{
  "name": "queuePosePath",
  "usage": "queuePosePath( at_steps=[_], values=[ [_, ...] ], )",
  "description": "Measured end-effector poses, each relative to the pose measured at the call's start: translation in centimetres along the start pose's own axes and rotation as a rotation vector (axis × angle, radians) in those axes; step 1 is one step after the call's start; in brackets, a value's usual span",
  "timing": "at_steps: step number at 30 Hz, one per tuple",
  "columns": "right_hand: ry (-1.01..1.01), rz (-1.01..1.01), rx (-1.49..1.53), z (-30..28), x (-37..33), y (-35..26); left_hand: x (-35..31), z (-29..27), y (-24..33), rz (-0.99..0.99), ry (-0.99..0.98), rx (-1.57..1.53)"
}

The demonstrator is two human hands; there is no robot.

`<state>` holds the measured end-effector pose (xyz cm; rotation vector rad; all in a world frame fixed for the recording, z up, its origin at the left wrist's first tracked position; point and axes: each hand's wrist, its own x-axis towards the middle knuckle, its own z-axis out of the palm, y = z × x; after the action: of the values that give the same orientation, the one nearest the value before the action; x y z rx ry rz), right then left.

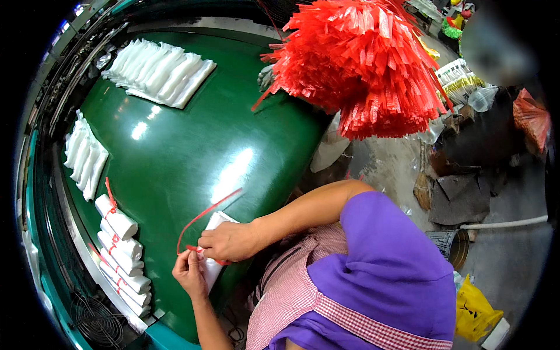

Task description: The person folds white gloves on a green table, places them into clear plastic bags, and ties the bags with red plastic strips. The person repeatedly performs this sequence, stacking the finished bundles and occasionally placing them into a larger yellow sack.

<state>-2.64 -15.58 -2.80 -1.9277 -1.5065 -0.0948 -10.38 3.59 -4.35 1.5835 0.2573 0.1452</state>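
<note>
On green table (169,146), white bundle (211,272), long axis slanting away rightward, both hands (189,271) (230,241) pinching a red strip (201,215) over it

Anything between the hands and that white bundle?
Just the red strip: it crosses the white bundle by the right hand, and the left hand pinches it. I see nothing else in between.

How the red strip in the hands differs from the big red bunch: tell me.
The strip is single and slender; the bunch is a thick mass of many strips. The strip bends in one loose arc; the bunch splays into a shaggy fringe. The left hand pinches the strip; the bunch is well apart from that hand. Both are red.
</note>
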Motion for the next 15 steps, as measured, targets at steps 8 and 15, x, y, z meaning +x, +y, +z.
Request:
queuePosePath(
  at_steps=[8,15],
  values=[
    [-0.226,0.373,0.615,0.8,2.5,0.0,0.0,0.2,-0.1,0.064,-0.126,0.153],
    [-0.010,0.573,1.174,3.2,2.3,2.6,-1.9,1.4,1.0,0.755,-0.155,0.840]
  ],
)
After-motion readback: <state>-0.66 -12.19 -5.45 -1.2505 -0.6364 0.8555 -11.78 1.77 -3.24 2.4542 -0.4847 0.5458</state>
